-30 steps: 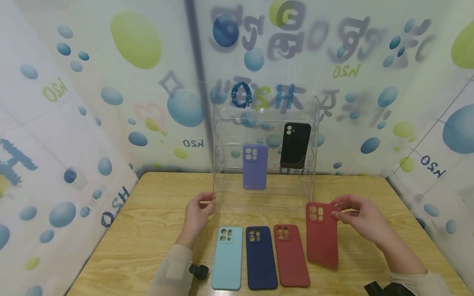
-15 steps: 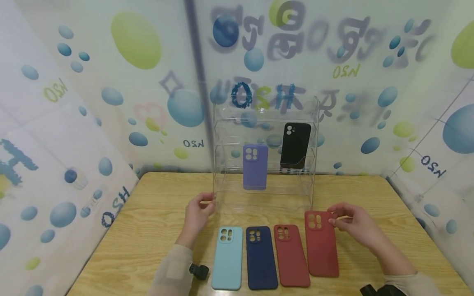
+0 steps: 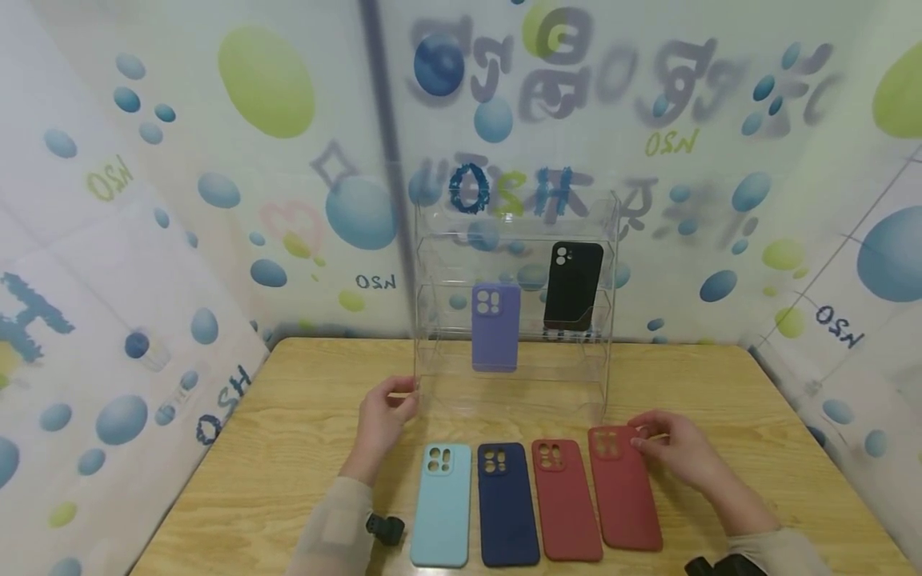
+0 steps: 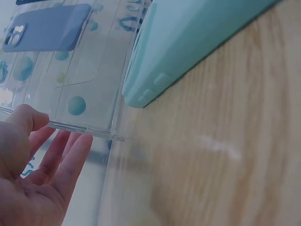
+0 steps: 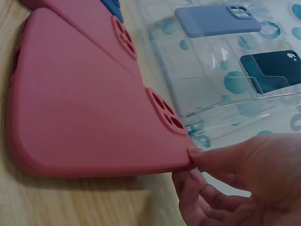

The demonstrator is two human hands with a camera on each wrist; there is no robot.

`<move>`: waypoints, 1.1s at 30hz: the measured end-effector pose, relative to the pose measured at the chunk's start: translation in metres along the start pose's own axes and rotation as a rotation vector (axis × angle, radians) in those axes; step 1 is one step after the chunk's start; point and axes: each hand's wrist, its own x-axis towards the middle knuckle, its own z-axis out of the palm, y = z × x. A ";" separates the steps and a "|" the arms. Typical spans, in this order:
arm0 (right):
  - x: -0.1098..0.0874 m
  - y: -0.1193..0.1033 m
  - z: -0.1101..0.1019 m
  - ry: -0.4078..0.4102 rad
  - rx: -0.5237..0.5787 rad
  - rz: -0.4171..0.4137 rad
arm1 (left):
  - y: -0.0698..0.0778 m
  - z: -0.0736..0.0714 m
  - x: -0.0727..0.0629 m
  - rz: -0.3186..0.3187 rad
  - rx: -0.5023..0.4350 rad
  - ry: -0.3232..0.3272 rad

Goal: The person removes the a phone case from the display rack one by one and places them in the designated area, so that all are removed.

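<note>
Basically, right hand (image 3: 673, 452) pinches the upper right corner of a matte red rectangular phone case with camera cutouts (image 3: 628, 504), thumb on top, fingers bent at the edge below. Held case is at the right end of a row on a pale wood-grain table (image 3: 302, 416), cutouts at its far end; can't tell if the pinched corner touches the table. Left hand (image 3: 382, 418) grips the left edge of a clear plastic tiered rack (image 3: 547, 370), thumb on one side, fingers on the other. Rest of the row, going left: second matte red phone case (image 3: 569, 512) just beside the held one, navy blue phone case (image 3: 508, 516), light blue phone case (image 3: 441, 516), all lying flat in front of the rack. Rack carries a lavender phone case (image 3: 495, 340) near its middle and a black phone case (image 3: 574, 288) higher up at right. Behind, whitish wall covering (image 3: 648, 264) with blue and green bubbles, mirrored lettering. Cream sleeves (image 3: 338, 520) on both arms.
</note>
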 end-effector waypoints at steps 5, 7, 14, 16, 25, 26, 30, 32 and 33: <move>0.002 0.000 0.004 -0.005 -0.042 0.013 | 0.000 0.000 0.002 0.002 0.012 0.007; 0.002 -0.001 0.005 -0.010 -0.054 0.015 | 0.001 0.000 0.002 0.004 0.016 0.012; 0.002 -0.005 0.007 -0.006 -0.107 0.023 | 0.004 0.002 0.000 0.023 0.047 0.050; 0.002 -0.005 0.009 0.008 -0.137 0.018 | 0.003 0.002 -0.001 0.031 0.057 0.061; 0.003 -0.006 0.016 0.048 -0.188 0.079 | 0.001 0.005 -0.003 0.051 0.083 0.090; 0.003 -0.006 0.016 0.048 -0.188 0.081 | 0.001 0.005 -0.003 0.052 0.083 0.091; 0.003 -0.010 0.018 0.064 -0.217 0.073 | 0.002 0.005 -0.003 0.053 0.078 0.090; 0.002 -0.013 0.021 0.080 -0.239 0.051 | 0.002 0.005 -0.003 0.050 0.075 0.090; 0.002 -0.015 0.023 0.088 -0.249 0.034 | 0.001 0.005 -0.003 0.049 0.073 0.090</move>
